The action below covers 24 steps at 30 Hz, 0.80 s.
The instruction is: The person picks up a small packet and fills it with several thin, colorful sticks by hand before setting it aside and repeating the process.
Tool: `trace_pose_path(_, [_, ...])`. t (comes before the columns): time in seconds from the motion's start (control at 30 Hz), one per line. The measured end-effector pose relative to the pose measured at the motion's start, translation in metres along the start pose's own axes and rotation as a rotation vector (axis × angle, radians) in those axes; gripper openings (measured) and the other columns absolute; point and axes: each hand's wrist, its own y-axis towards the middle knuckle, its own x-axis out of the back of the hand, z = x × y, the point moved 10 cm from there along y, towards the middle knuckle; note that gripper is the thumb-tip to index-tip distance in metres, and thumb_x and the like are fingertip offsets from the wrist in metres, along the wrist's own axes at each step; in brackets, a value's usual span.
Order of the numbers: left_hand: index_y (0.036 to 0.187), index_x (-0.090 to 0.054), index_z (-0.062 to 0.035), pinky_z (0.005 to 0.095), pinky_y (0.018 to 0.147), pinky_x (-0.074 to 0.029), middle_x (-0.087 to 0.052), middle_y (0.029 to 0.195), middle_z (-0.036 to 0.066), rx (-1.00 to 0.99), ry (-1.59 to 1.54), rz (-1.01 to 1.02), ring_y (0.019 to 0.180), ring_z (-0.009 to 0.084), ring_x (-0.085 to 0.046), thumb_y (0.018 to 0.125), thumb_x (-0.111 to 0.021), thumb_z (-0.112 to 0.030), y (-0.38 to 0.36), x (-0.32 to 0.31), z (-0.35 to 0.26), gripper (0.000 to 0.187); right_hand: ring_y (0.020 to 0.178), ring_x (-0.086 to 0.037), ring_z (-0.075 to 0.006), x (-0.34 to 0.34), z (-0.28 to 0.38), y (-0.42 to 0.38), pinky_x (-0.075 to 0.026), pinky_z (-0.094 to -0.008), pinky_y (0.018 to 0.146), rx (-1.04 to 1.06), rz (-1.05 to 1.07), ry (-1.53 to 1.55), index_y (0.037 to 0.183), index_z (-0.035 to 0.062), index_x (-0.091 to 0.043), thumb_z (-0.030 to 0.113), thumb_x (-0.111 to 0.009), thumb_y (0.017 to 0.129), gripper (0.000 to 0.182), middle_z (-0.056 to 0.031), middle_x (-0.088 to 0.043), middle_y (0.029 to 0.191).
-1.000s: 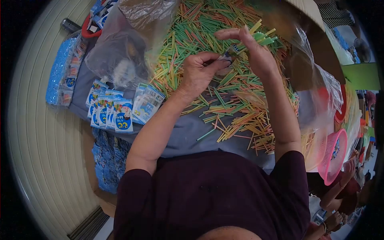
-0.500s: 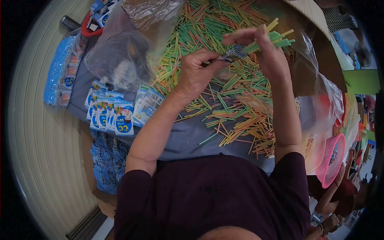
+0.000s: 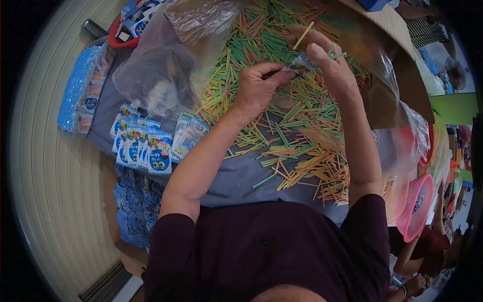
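Note:
My left hand (image 3: 259,90) pinches a small blue-and-white printed packet (image 3: 301,65) by its near end, above a heap of thin coloured sticks (image 3: 302,108). Close by its far end is my right hand (image 3: 334,70), fingers curled, with a few sticks in it. One yellow stick (image 3: 303,36) shows at its fingertips, and short green sticks (image 3: 336,53) poke out beside the thumb. The packet's inside is hidden from me. Several printed packets (image 3: 160,153) lie overlapping on the grey cloth left of the heap.
A clear bag of packets (image 3: 83,88) lies at far left, below a red container (image 3: 119,32) of packets. Crumpled clear plastic (image 3: 156,65) covers part of the cloth. A cardboard edge (image 3: 410,95) borders the right, with a pink basket (image 3: 415,206) and another person's hands (image 3: 416,283) beyond.
The bundle of sticks in my right hand has shrunk to a few, and that hand has tilted beside the packet. My left hand, still pinching the packet, has shifted slightly right.

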Motion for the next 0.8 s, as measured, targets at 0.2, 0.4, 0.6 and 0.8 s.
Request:
trace_pose_path(0.2, [0.102,-0.073,0.0013,0.0211,0.064,-0.049,-0.071,0.082,0.002,0.019,-0.069,0.022,0.071,0.0052,-0.060,0.085,-0.075,-0.011,0.005,-0.003,0.004,0.021,0.113,-0.058,-0.0225,-0.008,0.001,0.000,-0.043,-0.0369,0.099,0.010,-0.065,0.033,0.131,0.0013,-0.056,0.050,-0.038,0.101,0.060,-0.0138,-0.065,0.117])
trace_pose_path(0.4, [0.100,-0.073,-0.0008,0.0223,0.061,-0.051,-0.070,0.082,0.001,0.056,-0.117,0.008,0.069,0.0055,-0.060,0.088,-0.073,-0.015,-0.013,0.001,0.001,0.019,0.108,-0.060,-0.0224,-0.007,-0.021,-0.002,-0.045,-0.0371,0.097,-0.109,-0.065,0.175,0.138,0.0027,-0.050,0.061,-0.025,0.100,0.074,-0.0135,-0.067,0.112])
trace_pose_path(0.6, [0.101,-0.072,-0.0012,0.0239,0.064,-0.057,-0.070,0.087,0.002,0.075,-0.311,0.019,0.074,0.0074,-0.065,0.091,-0.069,-0.016,-0.037,0.003,-0.004,0.018,0.108,-0.058,-0.0213,-0.035,-0.009,-0.013,-0.043,-0.0373,0.098,-0.095,0.057,0.172,0.142,0.0073,-0.047,0.074,-0.024,0.093,0.086,-0.0135,-0.065,0.116])
trace_pose_path(0.8, [0.104,-0.071,-0.0015,0.0249,0.065,-0.060,-0.070,0.090,0.004,0.094,-0.374,-0.051,0.078,0.0089,-0.066,0.094,-0.066,-0.016,-0.054,0.033,-0.004,0.018,0.111,-0.055,-0.0201,-0.027,0.023,-0.036,-0.042,-0.0362,0.098,0.180,-0.052,-0.056,0.144,0.0073,-0.044,0.056,-0.041,0.097,0.068,-0.0123,-0.061,0.123])
